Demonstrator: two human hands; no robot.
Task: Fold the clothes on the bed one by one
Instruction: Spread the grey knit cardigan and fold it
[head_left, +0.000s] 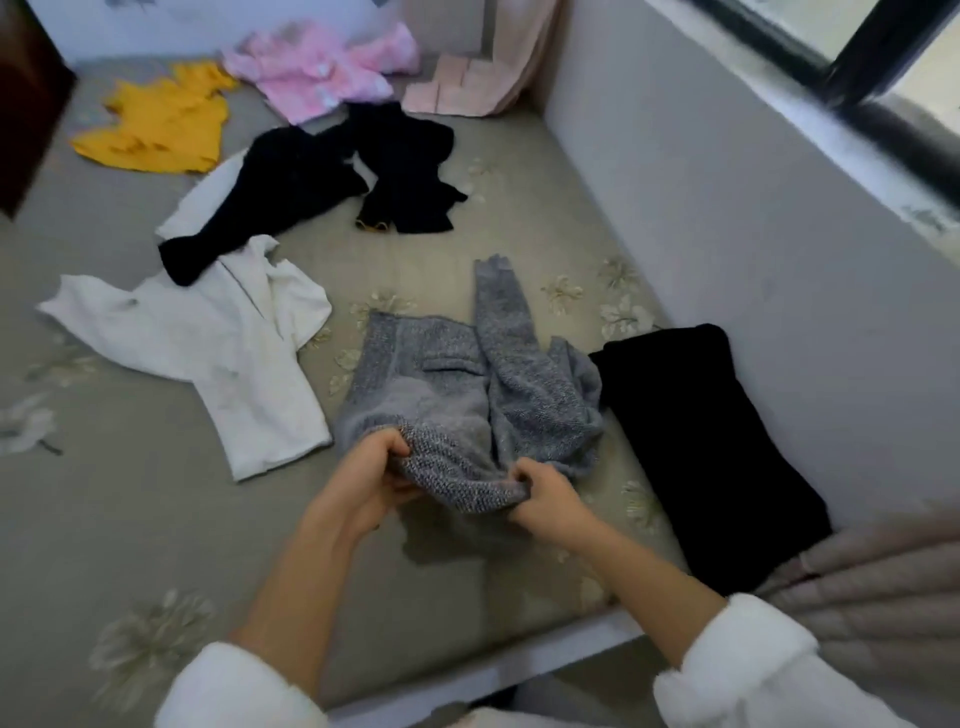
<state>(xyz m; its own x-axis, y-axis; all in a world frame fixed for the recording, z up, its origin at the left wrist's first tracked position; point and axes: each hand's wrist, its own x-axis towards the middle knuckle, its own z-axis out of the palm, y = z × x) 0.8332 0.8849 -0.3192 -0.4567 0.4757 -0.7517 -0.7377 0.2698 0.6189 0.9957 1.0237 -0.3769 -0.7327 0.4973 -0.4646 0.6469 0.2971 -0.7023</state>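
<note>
From the head camera we look down on a bed (130, 519) covered in a grey-green sheet printed with pale flowers.

Near the front edge lies a grey knitted sweater (467, 395), with one sleeve pointing away from us. Both hands hold its near edge, lifted a little off the sheet. The left hand (371, 478) has its fingers curled round a bunch of the knit. The right hand (545, 499), just beside it, pinches the same edge between thumb and curled fingers. Both forearms are bare, with fluffy white sleeves (753, 670) pushed up.

To the right of the sweater, just beside it and against the grey wall (727, 208), lies a black garment folded into a long flat shape (696, 452).

To the left, a white shirt (218, 353) is spread out unfolded. A crumpled black garment (311, 176) lies across its far end. Further back we see a yellow top (156, 124), a pink garment (317, 73) and a pale peach cloth (467, 83) in the far corner.

A dark window frame (857, 67) shows at the upper right.
</note>
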